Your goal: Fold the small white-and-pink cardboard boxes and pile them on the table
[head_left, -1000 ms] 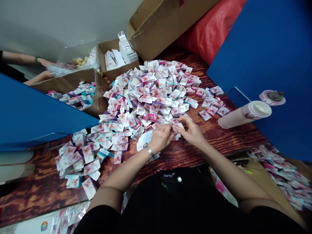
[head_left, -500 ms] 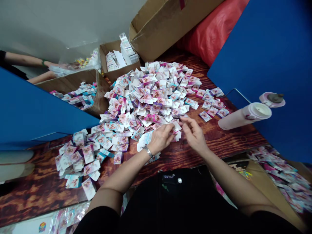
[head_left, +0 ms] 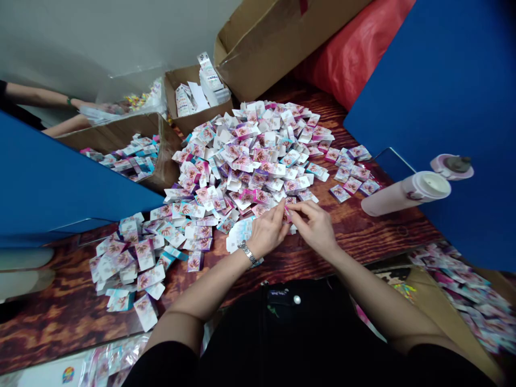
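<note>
A big heap of small pink, purple and white printed cards (head_left: 250, 156) covers the middle of the wooden table (head_left: 363, 236). At its near edge my left hand (head_left: 266, 232), with a metal watch on the wrist, and my right hand (head_left: 316, 228) meet, fingers pinched together on one small pink card (head_left: 287, 215). Under my left hand lies a pale blue and white card stack (head_left: 238, 235). A smaller spread of the same cards (head_left: 137, 263) lies to the left.
Blue dividers (head_left: 60, 188) stand on both sides. A pale pink bottle (head_left: 403, 192) lies at the right, its lid (head_left: 451, 165) beside it. Cardboard boxes (head_left: 193, 102) with cards stand at the back. Another person's arms (head_left: 60, 107) work at far left. A box of cards (head_left: 463, 290) sits low right.
My right hand, apart and open half a second ago, has come back to my left hand, and both now pinch the small card.
</note>
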Demonstrator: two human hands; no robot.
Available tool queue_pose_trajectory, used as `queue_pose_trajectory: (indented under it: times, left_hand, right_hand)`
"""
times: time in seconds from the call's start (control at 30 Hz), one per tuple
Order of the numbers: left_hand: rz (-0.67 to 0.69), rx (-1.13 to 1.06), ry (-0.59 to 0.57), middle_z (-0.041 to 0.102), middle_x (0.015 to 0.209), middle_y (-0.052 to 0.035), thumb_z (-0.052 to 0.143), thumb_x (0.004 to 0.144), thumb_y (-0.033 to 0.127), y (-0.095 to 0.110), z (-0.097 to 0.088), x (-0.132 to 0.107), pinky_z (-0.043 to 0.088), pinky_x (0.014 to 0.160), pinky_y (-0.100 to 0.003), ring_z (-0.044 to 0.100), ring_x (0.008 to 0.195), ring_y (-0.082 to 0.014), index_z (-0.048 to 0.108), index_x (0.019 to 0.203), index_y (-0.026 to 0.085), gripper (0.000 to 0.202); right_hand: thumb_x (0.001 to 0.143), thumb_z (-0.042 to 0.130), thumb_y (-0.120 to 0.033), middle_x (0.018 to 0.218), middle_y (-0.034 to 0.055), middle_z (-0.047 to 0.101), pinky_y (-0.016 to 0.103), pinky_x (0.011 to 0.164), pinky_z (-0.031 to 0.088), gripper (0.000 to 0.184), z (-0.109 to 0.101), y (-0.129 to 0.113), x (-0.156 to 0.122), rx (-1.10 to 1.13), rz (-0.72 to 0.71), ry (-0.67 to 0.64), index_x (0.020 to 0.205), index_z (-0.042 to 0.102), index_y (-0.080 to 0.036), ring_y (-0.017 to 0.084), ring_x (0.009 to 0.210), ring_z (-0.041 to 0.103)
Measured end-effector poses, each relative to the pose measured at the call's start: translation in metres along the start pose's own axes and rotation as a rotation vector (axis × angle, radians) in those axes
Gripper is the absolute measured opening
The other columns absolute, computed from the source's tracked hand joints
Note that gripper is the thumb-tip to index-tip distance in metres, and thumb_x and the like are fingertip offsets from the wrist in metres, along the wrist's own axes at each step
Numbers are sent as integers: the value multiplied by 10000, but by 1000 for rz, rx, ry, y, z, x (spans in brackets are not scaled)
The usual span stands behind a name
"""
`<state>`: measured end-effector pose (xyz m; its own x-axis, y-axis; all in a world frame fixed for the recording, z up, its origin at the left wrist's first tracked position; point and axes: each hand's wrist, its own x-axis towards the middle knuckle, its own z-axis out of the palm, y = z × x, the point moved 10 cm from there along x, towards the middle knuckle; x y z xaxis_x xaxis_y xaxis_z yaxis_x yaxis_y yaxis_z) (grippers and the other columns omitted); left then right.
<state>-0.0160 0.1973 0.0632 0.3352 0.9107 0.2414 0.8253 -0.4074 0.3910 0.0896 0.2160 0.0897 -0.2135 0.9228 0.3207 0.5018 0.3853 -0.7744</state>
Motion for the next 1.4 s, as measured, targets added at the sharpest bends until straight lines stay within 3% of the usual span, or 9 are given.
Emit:
queue_pose_trajectory:
  times: [0.23,0.37,0.43,0.53,0.67,0.83,1.03,1.2,1.4]
  left_hand:
    - [-3,39,-33,636,1106,-136,438,918,245,-1,8,-2,535,781,-324,639,943,-228,74,1523,99,720]
    - [3,80,-90,651,1048,-122,439,933,266,-6,13,6,533,732,-308,650,876,-220,110,1522,112,692]
    - [-2,72,-49,659,1003,-110,451,953,343,-12,-6,24,536,730,-305,653,849,-213,94,1524,121,709]
    - [-45,3,217,581,1215,-174,526,917,505,-23,-72,56,522,885,-362,594,1106,-263,-36,1521,119,911]
    - [30,-8,389,210,1546,-193,508,916,537,-16,-115,67,345,1118,-490,211,1454,-322,-5,1525,176,874]
    - [151,-68,144,429,1444,-166,434,975,392,-6,-40,30,363,1122,-480,376,1383,-265,283,1465,175,556]
    - [178,106,-201,508,1388,-196,518,933,344,-3,41,-16,376,1088,-511,429,1341,-315,427,1391,103,525]
    - [169,292,-213,509,1391,-204,455,955,228,-1,46,-21,353,1085,-519,452,1325,-313,404,1404,82,474]
    - [152,243,-179,469,1414,-237,460,964,375,5,33,-11,401,1055,-468,477,1300,-317,350,1417,42,573]
  right_hand:
    - [955,444,-174,1188,102,657,417,986,474,357,15,-24,-26,-185,-265,81,1278,597,-187,238,1100,601]
    - [956,490,-231,1139,82,678,376,946,501,316,14,-2,-20,-68,-161,15,1250,602,-202,215,1034,631]
    - [958,505,-287,1150,78,667,352,913,514,319,3,21,-12,20,-36,35,1256,584,-206,204,1020,636]
    - [944,521,-343,1129,89,655,344,855,518,303,-10,50,-4,-19,60,72,1193,611,-194,211,977,635]
    - [901,586,-354,995,84,641,352,816,501,274,26,71,-14,-264,-15,-263,1114,646,-191,231,916,614]
    - [826,687,-440,1089,126,571,359,727,475,420,54,84,-35,-630,-87,-439,1177,621,-220,301,1011,520]
    - [916,547,-337,996,114,615,365,786,449,206,48,73,-31,-458,-102,-350,1027,636,-188,264,936,538]
    - [890,563,-379,793,17,656,270,618,446,205,37,87,-24,68,182,-312,928,632,-189,149,642,566]
    - [829,606,-342,943,35,696,275,685,493,289,33,80,-13,366,300,-342,1062,648,-177,154,746,627]
